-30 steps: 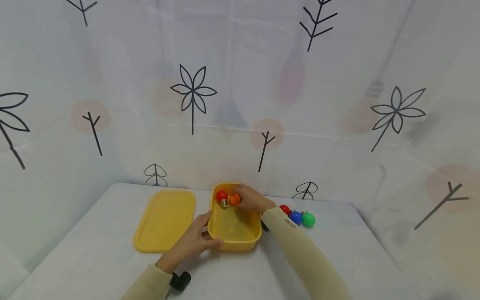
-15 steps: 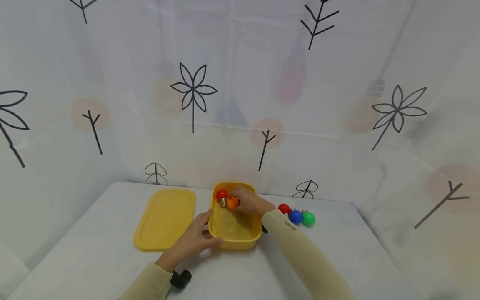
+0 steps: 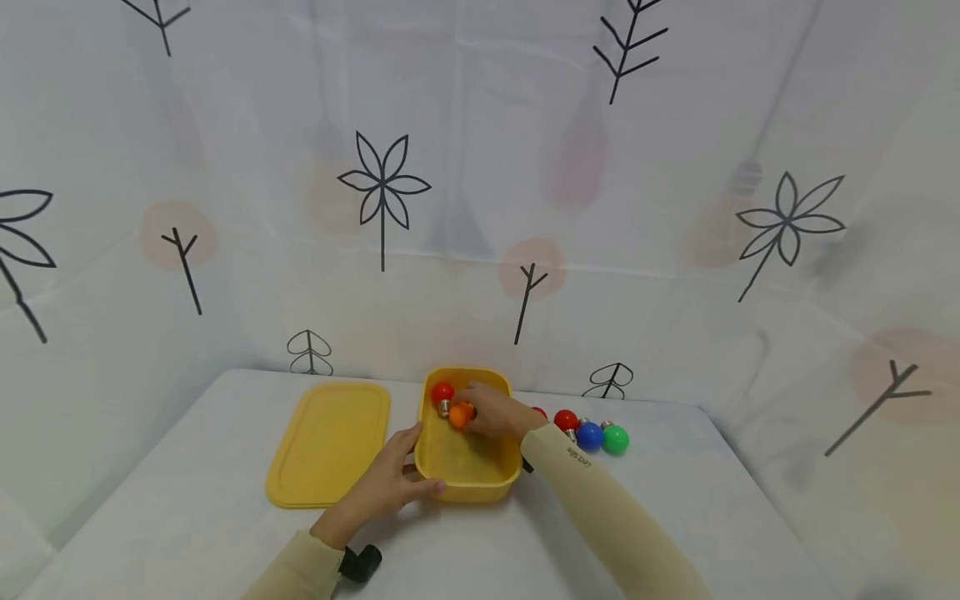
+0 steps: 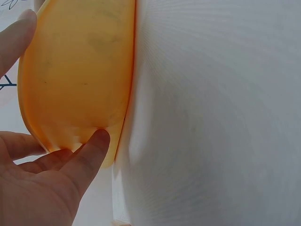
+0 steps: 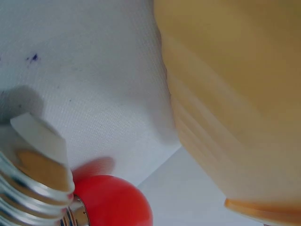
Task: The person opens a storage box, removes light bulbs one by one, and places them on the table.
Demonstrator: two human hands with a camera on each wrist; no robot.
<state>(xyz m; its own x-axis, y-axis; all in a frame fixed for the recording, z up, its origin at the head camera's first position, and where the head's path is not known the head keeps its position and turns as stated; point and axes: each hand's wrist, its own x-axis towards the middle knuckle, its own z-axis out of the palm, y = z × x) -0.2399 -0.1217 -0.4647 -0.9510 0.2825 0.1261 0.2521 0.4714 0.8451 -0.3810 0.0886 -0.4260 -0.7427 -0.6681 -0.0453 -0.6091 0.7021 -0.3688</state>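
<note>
In the head view a yellow plastic box (image 3: pixel 468 462) stands on the table. My left hand (image 3: pixel 386 479) holds its near left corner, thumb on the near wall and fingers along the left side. The left wrist view shows those fingers (image 4: pixel 89 160) against the outer wall. Inside the box my right hand (image 3: pixel 491 410) pinches an orange light bulb (image 3: pixel 461 414), partly covered by the fingers. A red light bulb (image 3: pixel 443 392) with a silver screw base lies beside it, near the far left corner. The right wrist view does not show the right hand.
A flat yellow lid (image 3: pixel 330 442) lies left of the box. Right of the box are red (image 3: pixel 566 420), blue (image 3: pixel 590 437) and green (image 3: pixel 616 440) bulbs, plus another red bulb (image 3: pixel 538 411) mostly behind the right sleeve. A patterned cloth (image 3: pixel 480 208) hangs behind the table.
My right hand has shifted the orange bulb left and a little nearer, up against the red bulb's base. The left hand has stayed on the box.
</note>
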